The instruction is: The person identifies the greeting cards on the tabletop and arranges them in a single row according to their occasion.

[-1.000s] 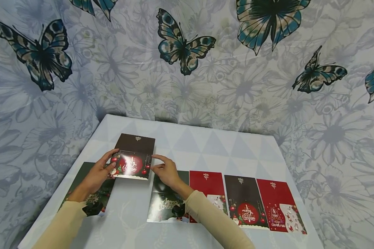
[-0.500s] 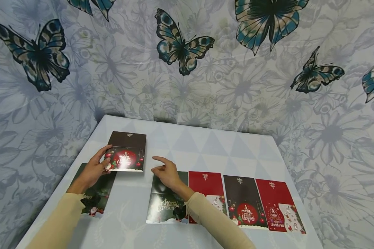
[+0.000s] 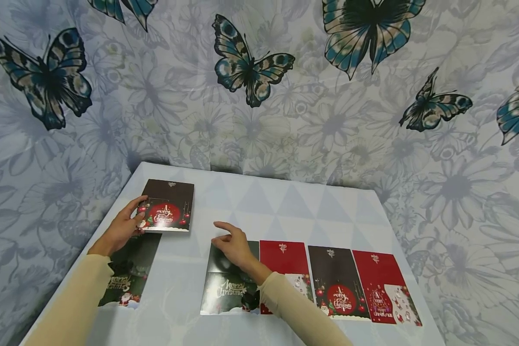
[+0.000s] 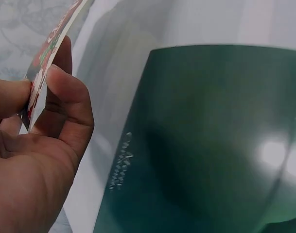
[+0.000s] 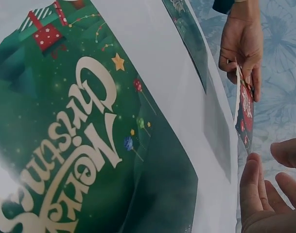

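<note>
My left hand (image 3: 123,228) pinches a dark brown Christmas card (image 3: 168,190) by its left edge, thumb on the printed face. The card is tilted up over the far left of the table, and in the left wrist view the card (image 4: 55,41) shows almost edge-on. Below it lies a green "Merry Christmas" card (image 3: 131,274), partly covered by the left arm. My right hand (image 3: 235,245) hovers with loosely bent fingers over a second green card (image 3: 216,293). A gap separates it from the brown card in the head view.
Right of the second green card lie a red card (image 3: 282,254), a brown card (image 3: 330,264) and another red card (image 3: 376,264) in a row. The white patterned table (image 3: 264,206) ends at a butterfly-print backdrop (image 3: 328,120).
The right hand has let go of the brown card's right edge and stayed about where it was. The left hand has carried the card to the left and slightly toward the far edge.
</note>
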Demonstrator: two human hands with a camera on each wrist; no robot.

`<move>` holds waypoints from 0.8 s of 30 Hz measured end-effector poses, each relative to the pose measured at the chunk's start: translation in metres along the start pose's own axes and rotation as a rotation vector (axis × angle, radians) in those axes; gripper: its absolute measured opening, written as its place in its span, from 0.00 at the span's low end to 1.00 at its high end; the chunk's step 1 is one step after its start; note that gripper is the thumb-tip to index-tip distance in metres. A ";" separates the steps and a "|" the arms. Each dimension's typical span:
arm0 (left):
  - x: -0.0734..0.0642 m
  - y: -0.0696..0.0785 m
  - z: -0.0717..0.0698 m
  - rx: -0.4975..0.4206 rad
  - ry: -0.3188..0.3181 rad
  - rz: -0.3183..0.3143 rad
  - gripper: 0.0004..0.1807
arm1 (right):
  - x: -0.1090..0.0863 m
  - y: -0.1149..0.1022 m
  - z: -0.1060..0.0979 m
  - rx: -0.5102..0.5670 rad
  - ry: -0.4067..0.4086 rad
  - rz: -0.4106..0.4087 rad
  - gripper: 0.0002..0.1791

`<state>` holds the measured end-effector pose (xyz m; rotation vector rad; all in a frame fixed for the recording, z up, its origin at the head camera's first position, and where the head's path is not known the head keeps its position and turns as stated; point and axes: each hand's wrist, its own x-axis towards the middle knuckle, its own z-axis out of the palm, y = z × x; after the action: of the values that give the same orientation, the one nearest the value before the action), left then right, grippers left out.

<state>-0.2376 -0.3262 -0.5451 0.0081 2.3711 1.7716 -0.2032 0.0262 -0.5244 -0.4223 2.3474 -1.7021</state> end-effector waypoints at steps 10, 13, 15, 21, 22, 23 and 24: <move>0.021 -0.006 -0.004 0.068 -0.014 -0.049 0.32 | -0.008 0.005 -0.002 0.085 -0.036 -0.017 0.25; 0.024 -0.004 -0.006 0.079 -0.030 -0.054 0.32 | -0.014 -0.010 -0.007 0.085 -0.028 -0.019 0.25; 0.026 0.000 -0.006 0.087 -0.033 -0.057 0.32 | -0.017 -0.017 -0.010 0.074 -0.027 -0.026 0.25; 0.035 0.001 -0.005 0.161 0.047 -0.040 0.32 | -0.016 -0.017 -0.014 0.080 -0.043 -0.039 0.25; 0.036 0.001 -0.005 0.177 0.074 -0.033 0.32 | -0.016 -0.017 -0.014 0.087 -0.047 -0.040 0.25; 0.037 0.000 -0.005 0.187 0.107 -0.028 0.31 | -0.016 -0.016 -0.015 0.090 -0.052 -0.041 0.26; 0.038 -0.001 -0.005 0.195 0.141 -0.021 0.30 | -0.016 -0.016 -0.015 0.096 -0.055 -0.043 0.26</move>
<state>-0.2754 -0.3267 -0.5500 -0.1186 2.6244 1.5725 -0.1917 0.0406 -0.5048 -0.4990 2.2236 -1.7904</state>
